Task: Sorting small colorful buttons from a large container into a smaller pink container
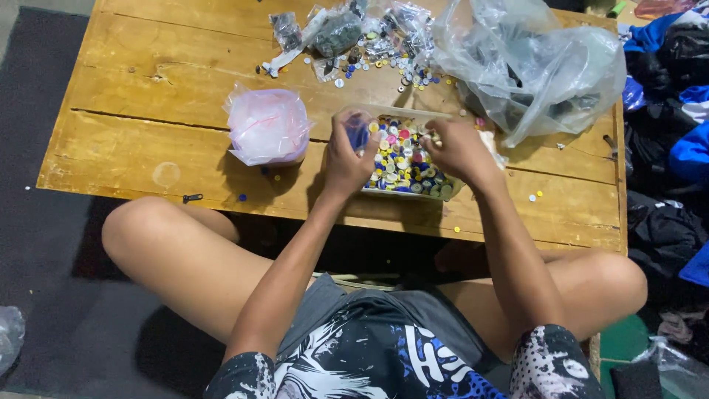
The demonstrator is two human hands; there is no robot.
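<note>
I sit cross-legged at a low wooden table point(148, 155). In front of me stands a shallow white tray point(450, 193) full of small coloured buttons point(402, 159). My left hand point(347, 155) is at the tray's left edge, closed around a small clear bag with something blue inside point(357, 130). My right hand point(459, 148) hovers over the tray's right part, its fingers pinched together over the buttons; what they hold is too small to tell.
A tied bag with pink contents point(267, 125) lies left of the tray. A large crumpled clear plastic bag point(539, 63) sits at the back right. Loose buttons and several small packets point(369, 44) are scattered at the back. Dark and blue clothes point(672, 111) are piled right of the table.
</note>
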